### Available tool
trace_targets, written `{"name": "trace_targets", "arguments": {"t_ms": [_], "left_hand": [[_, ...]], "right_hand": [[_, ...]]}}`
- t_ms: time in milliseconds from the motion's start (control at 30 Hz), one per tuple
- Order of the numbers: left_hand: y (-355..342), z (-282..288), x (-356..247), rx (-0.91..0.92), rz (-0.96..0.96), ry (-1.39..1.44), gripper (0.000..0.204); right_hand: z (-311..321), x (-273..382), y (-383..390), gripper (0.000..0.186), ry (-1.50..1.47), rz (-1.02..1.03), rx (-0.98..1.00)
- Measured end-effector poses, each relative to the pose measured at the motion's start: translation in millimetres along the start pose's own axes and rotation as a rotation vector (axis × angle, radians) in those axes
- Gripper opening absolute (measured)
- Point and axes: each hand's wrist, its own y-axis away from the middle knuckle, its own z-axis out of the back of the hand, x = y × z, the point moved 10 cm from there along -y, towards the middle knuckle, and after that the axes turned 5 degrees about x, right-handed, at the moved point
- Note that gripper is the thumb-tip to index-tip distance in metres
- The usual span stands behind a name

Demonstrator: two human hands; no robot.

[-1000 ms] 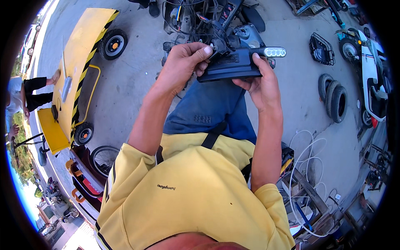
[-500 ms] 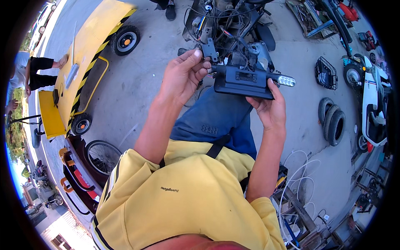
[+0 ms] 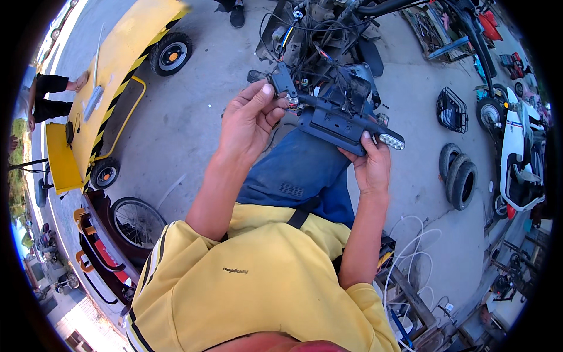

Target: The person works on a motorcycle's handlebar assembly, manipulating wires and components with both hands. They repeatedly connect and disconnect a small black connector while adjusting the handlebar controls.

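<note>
Black lamp housing point(image 3: 330, 127) in front of blue trousers point(image 3: 287, 170)

Left hand point(image 3: 251, 108), fingers curled nearly closed, at the housing's left end, exact grip unclear; housing slanting between; right hand point(image 3: 370, 163), partly closed, pinching its right end beside a clear lamp point(image 3: 392, 141)

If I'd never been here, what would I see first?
Probably the bright yellow shirt, filling the bottom middle. The long yellow cart at upper left might catch you next. Then perhaps the black lamp unit held just above centre, a clear lens at its right end.
</note>
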Motion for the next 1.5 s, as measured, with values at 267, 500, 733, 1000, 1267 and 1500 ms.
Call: {"name": "trace_targets", "arguments": {"t_ms": [267, 500, 733, 1000, 1267, 1500], "left_hand": [[8.4, 14.2, 15.4, 0.023, -0.022, -0.156, 0.011], [11.5, 21.0, 47.3, 0.037, 0.059, -0.194, 0.015], [13.9, 7.0, 72.4, 0.134, 0.087, -0.199, 0.016], [15.9, 1.6, 103.2, 0.174, 0.049, -0.270, 0.014], [10.5, 10.5, 116.8, 0.163, 0.071, -0.233, 0.015], [6.6, 19.5, 117.6, 0.151, 0.068, -0.153, 0.017]], "right_hand": [[-8.1, 4.9, 12.2, 0.054, 0.039, 0.232, -0.069], [-5.4, 13.5, 22.6, 0.059, 0.276, 0.534, -0.132], [-12.1, 16.7, 36.6, 0.058, 0.451, 0.627, -0.211], [3.1, 14.9, 26.6, 0.060, 0.128, 0.587, -0.208], [19.1, 6.0, 21.3, 0.059, 0.029, 0.532, -0.246], [11.8, 3.8, 23.1, 0.055, 0.074, 0.560, -0.249]]}}
